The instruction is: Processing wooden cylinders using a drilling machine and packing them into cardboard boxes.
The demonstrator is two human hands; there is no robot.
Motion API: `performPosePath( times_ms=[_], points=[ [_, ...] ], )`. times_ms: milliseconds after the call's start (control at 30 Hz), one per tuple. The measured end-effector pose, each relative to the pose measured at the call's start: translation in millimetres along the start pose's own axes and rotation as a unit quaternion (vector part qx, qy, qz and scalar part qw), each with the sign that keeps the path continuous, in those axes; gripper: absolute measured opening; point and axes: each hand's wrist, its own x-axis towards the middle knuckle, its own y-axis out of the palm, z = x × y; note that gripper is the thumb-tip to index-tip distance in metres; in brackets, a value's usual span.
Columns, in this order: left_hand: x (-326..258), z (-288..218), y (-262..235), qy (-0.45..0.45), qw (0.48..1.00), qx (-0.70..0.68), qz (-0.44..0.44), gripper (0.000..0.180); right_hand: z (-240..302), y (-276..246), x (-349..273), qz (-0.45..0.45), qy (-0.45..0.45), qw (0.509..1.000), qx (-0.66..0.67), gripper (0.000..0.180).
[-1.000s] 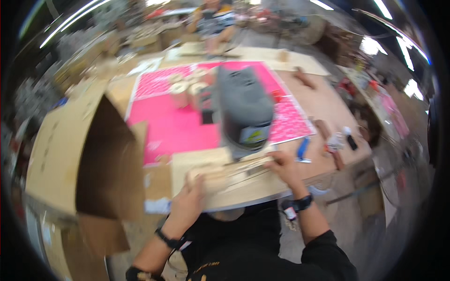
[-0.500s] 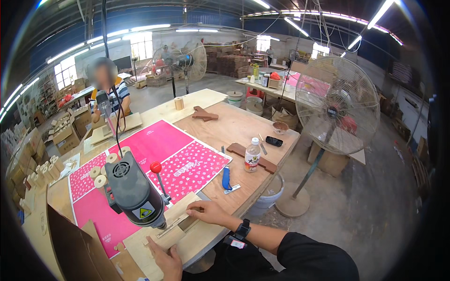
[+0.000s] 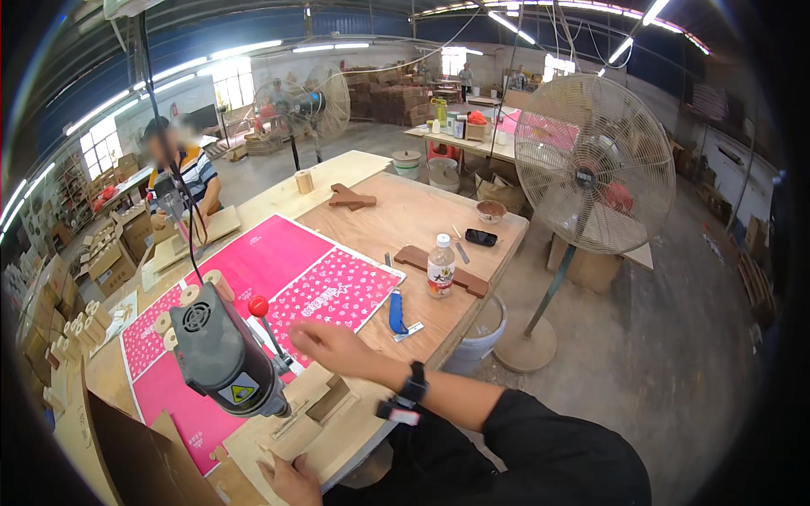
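Observation:
A wooden fixture with a rectangular slot (image 3: 327, 402) lies on a pale board at the table's front edge, under the head of a dark grey bench drill (image 3: 224, 350). My left hand (image 3: 291, 482) rests at the fixture's near left end, fingers apart and touching the wood. Over the pink printed sheet, my right hand (image 3: 331, 346) is raised in the air with fingers curled in, slightly blurred; I see nothing in it. Close by its left stands the drill's lever with a red knob (image 3: 258, 306); a small gap shows between them.
A blue-handled cutter (image 3: 397, 314), a bottle (image 3: 441, 268), a brown wooden piece (image 3: 468, 282) and a black phone-like object (image 3: 481, 238) lie to the right. Wooden rings (image 3: 218, 282) stand behind the drill. A large fan (image 3: 591, 169) and a bucket (image 3: 481, 337) stand beside the table. Another person sits opposite.
My right hand has lifted off the fixture and moved up and left toward the red-knobbed lever, baring the slot. My left hand stays at the fixture. The whole view has shifted slightly.

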Motion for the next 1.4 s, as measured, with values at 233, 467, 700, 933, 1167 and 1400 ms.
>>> performPosePath(
  times_ms=[233, 467, 700, 933, 1167, 1400],
  points=[
    [3.5, 1.0, -4.7, -0.014, 0.999, 0.014, 0.041, 0.042, 78.3, -10.3, 38.4, -0.016, -0.075, 0.997, -0.020, 0.035],
    [3.5, -4.4, -5.9, 0.001, 0.999, 0.024, 0.020, 0.045, 6.9, 10.2, -74.5, -0.062, -0.261, 0.962, -0.061, 0.015],
    [5.6, -10.2, -11.1, -0.029, 0.997, -0.064, 0.033, 0.052, 26.0, -1.2, -63.4, -0.106, -0.377, 0.916, -0.088, 0.015],
    [17.8, -39.9, 9.3, -0.093, 0.991, -0.070, 0.070, 0.054, 97.2, -14.1, 47.3, -0.049, -0.090, 0.986, -0.134, 0.028],
    [22.6, -50.9, 8.0, -0.066, 0.995, -0.031, 0.073, 0.051, 66.7, -1.8, -21.4, -0.157, -0.264, 0.949, -0.072, 0.008],
    [21.5, -46.9, 10.0, -0.042, 0.995, -0.022, 0.091, 0.055, -14.5, 17.6, -77.3, -0.139, -0.330, 0.926, -0.116, 0.011]
  ],
)
